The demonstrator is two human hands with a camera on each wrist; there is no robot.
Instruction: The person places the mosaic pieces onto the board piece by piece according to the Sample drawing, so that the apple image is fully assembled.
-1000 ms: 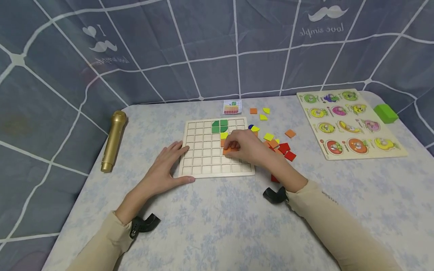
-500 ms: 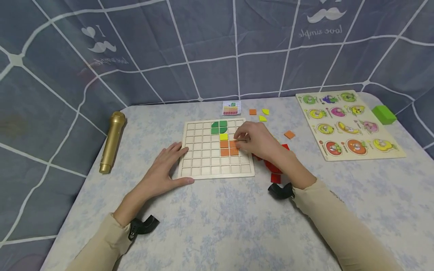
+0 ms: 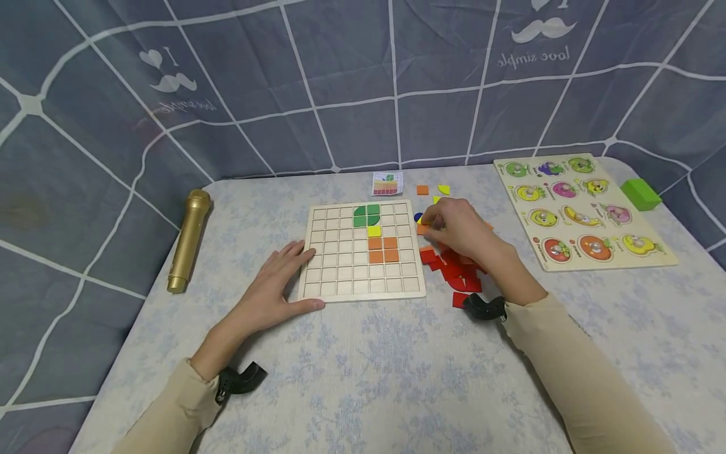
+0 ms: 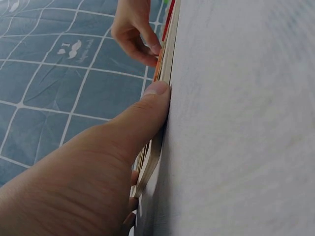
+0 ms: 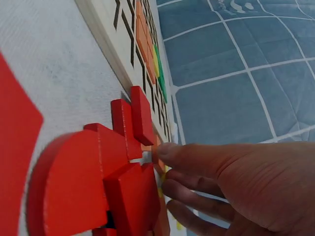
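— Where lies the pale wooden grid board (image 3: 345, 273)?
— On the blue-patterned white surface (image 3: 351, 384); left hand (image 3: 278, 284), thumb and fingers apart, touches its edge.
— Right hand (image 3: 462, 224)?
— At a flat orange tile (image 3: 421, 230) beside it; whether clamped, I cannot tell.

Gridded curtains (image 3: 357, 57) around a floral table (image 3: 351, 378) show a curtained-off nook.
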